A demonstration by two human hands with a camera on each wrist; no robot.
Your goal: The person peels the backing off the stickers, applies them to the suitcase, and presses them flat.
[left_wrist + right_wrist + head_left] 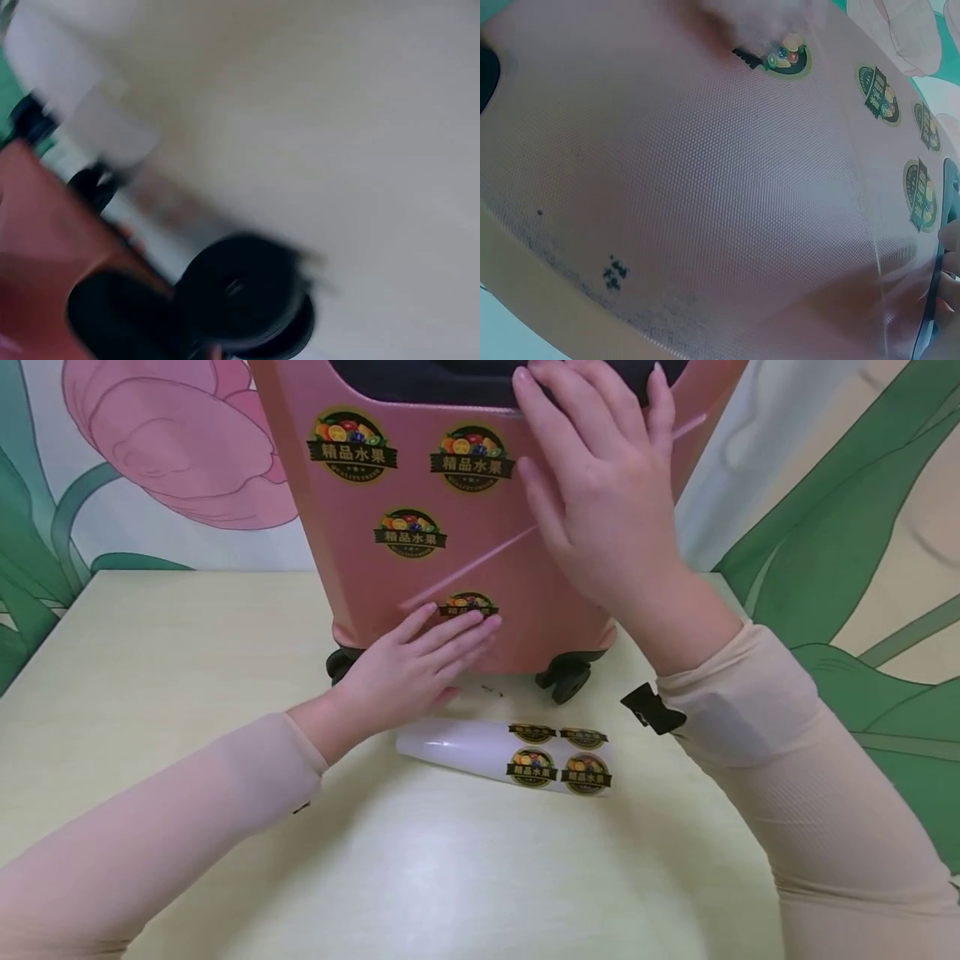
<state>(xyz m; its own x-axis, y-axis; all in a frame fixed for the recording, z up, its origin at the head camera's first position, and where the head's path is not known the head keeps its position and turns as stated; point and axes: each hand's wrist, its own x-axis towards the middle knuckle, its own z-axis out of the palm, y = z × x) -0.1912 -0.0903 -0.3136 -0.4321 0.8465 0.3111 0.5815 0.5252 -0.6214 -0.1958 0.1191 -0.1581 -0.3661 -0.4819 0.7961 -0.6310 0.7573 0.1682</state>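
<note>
A pink suitcase (517,610) stands upright on the table, with round fruit stickers on its front. My left hand (401,672) lies with extended fingers against the lowest sticker (468,602), covering its bottom part. Above it are a middle sticker (410,533), an upper left sticker (352,447) and an upper right sticker (472,458). My right hand (611,485) rests with spread fingers on the upper front, fingertips over the black panel (442,383). In the right wrist view, blurred left fingers (769,19) overlap the lowest sticker.
A white sticker sheet (457,745) with several stickers lies slightly curled on the table (360,877) before the suitcase. Black wheels (564,678) support the suitcase; they loom close and blurred in the left wrist view. Behind stands a wall with painted flowers (180,435).
</note>
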